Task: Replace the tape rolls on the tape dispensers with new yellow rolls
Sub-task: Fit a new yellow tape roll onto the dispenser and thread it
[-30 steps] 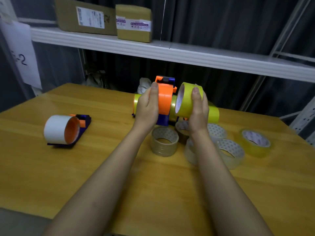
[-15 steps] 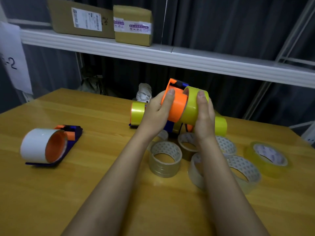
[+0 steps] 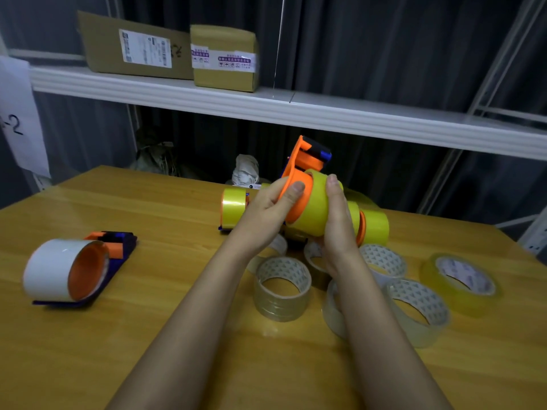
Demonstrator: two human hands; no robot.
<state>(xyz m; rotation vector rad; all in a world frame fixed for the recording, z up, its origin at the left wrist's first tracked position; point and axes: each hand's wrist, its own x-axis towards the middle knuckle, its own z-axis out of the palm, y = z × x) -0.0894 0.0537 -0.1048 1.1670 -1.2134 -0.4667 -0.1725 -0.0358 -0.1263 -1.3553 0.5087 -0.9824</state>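
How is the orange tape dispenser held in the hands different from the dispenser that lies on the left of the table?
The orange tape dispenser in the hands carries a yellow tape roll; the blue-and-orange dispenser on the wooden table carries a white tape roll. The first is lifted and tilted, gripped by the left hand and right hand; the second lies untouched. Both have orange hubs.

Premises present as a parcel packing or storeroom area. White metal shelf [image 3: 296, 113] carries labelled cardboard parcels [image 3: 225, 57]. Wooden bench [image 3: 148, 335] holds numerous tape rolls [image 3: 281, 288] and a tape dispenser [image 3: 118, 244]. Dark curtain [image 3: 384, 54] behind; paper sign [image 3: 17, 119] marked "-2".
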